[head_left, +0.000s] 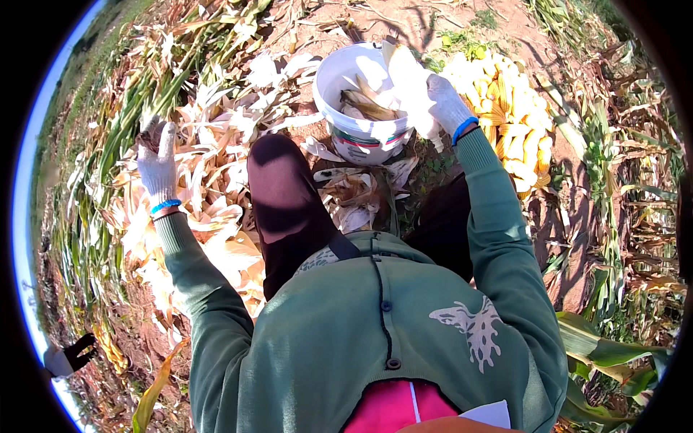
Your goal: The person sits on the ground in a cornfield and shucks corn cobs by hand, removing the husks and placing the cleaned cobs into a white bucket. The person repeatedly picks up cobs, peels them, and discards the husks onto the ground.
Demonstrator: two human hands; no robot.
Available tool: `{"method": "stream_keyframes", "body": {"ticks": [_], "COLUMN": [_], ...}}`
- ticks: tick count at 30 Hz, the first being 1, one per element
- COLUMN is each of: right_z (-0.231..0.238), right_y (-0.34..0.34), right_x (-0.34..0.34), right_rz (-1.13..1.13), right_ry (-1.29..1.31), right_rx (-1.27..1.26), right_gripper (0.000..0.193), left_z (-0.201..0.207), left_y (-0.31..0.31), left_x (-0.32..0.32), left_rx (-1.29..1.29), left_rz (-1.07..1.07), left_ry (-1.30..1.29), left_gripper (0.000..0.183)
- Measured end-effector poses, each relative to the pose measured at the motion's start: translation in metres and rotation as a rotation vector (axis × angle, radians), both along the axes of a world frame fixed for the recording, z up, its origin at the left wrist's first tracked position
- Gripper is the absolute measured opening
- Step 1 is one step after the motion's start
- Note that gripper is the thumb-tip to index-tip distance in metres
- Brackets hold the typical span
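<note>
My left hand [157,160], in a white glove with a blue cuff, reaches out to the left over a heap of dry maize husks [209,187] and grips something dark and dry at its fingertips. My right hand [442,101], gloved the same way, holds a pale husked maize cob [404,72] over the rim of a white plastic bucket [354,133]. The bucket stands on the soil in front of my knees and holds a few cobs and husk pieces. Both sleeves are green.
A pile of yellow shucked maize cobs [509,119] lies to the right of the bucket. Cut maize stalks [108,144] lie along the left, standing dry stalks [621,216] on the right. Another person's gloved hand [61,359] shows at the lower left edge.
</note>
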State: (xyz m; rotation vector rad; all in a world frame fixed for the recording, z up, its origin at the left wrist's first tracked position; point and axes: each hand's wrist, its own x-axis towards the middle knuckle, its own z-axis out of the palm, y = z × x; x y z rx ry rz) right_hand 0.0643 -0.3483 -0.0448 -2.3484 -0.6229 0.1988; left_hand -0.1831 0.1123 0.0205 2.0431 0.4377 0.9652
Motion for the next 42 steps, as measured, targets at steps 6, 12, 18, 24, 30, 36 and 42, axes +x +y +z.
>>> {"method": "stream_keyframes", "body": {"ticks": [6,12,18,24,30,36,42], "right_z": [-0.021,0.020,-0.014,0.015,0.014,0.006,0.010], "right_y": [0.026,0.041,0.037,0.057,0.049,0.044,0.048], "right_x": [-0.034,-0.070,-0.067,-0.084,-0.072,-0.071,-0.072], "right_rz": [0.112,0.053,-0.006,-0.185,-0.105,0.153,0.191], "right_ry": [-0.325,-0.528,-0.362,-0.136,0.165,0.524,0.678], "right_rx": [0.057,-0.409,-0.398,-0.292,0.029,0.441,0.615], "right_gripper": [0.042,0.050,0.070,0.066,0.057,0.053,0.051], "left_z": [-0.023,-0.079,-0.094,-0.091,-0.129,-0.090,-0.097], "left_y": [-0.184,-0.258,-0.270,-0.268,-0.260,-0.262,-0.254], "left_x": [0.116,0.149,0.173,0.177,0.186,0.170,0.178], "left_rx": [-0.968,-1.630,-1.572,-1.785,-0.826,-1.706,-1.707], "left_rz": [-0.627,-0.975,-1.112,-0.729,-0.475,-0.994,-0.931], "left_ry": [0.039,-0.077,-0.219,-0.236,0.208,-0.084,-0.207], "left_gripper": [0.053,0.049,0.048,0.041,0.052,0.058,0.045]}}
